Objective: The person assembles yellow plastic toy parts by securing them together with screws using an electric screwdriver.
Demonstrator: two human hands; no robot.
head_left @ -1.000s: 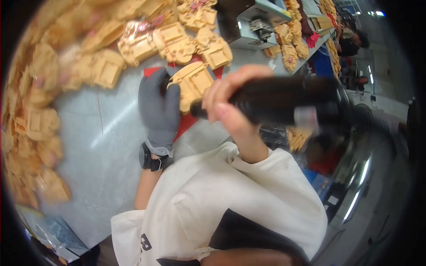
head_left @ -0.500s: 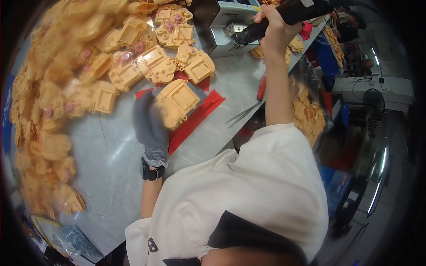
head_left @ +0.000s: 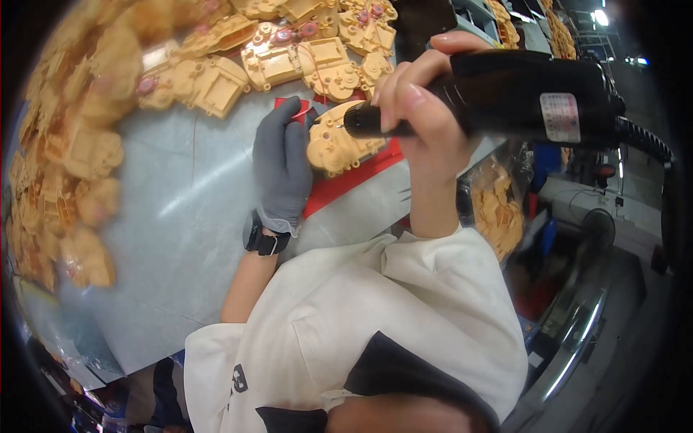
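My bare right hand is wrapped round a black electric screwdriver with a pale label and a cord at its rear end. The tool lies nearly level, and its nose is above a yellow-orange plastic housing; the tip and whether it touches are hidden. In a grey glove, my left hand rests along the housing's left side with its fingers stretched out. Under and beside the housing is a red strip on the grey table.
Many similar yellow-orange housings are heaped along the table's left and far sides, some with pink-red round parts and thin wires. A bag of yellow-orange pieces sits beyond the right edge. Further right stands a fan.
My right hand has brought the screwdriver down and nearer, from the far machine to over the housing. The housing has turned to show another side, and my view has shifted.
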